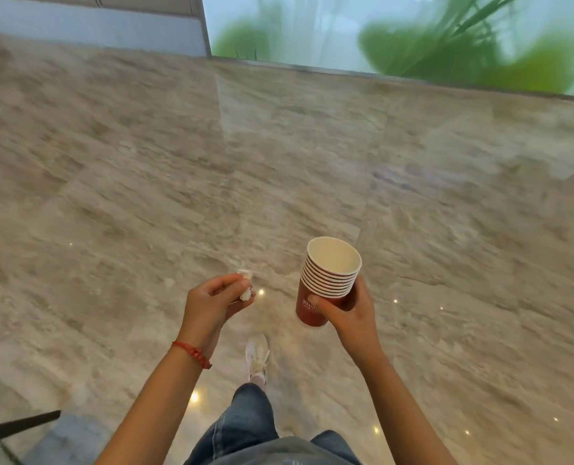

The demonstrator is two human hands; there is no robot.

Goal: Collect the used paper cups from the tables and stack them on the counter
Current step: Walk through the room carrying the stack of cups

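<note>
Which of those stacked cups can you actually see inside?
Only the top cup of the nested stack in the right hand; its white inside shows. The others show just rims.

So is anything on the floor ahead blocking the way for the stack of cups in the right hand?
Nothing visible does. The right hand holds the nested stack of red paper cups over bare polished stone floor, open up to the frosted glass wall. No counter is in view.

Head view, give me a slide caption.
Walking on marble floor: right hand holds nested red cups, left hand a crumpled tissue.
</note>
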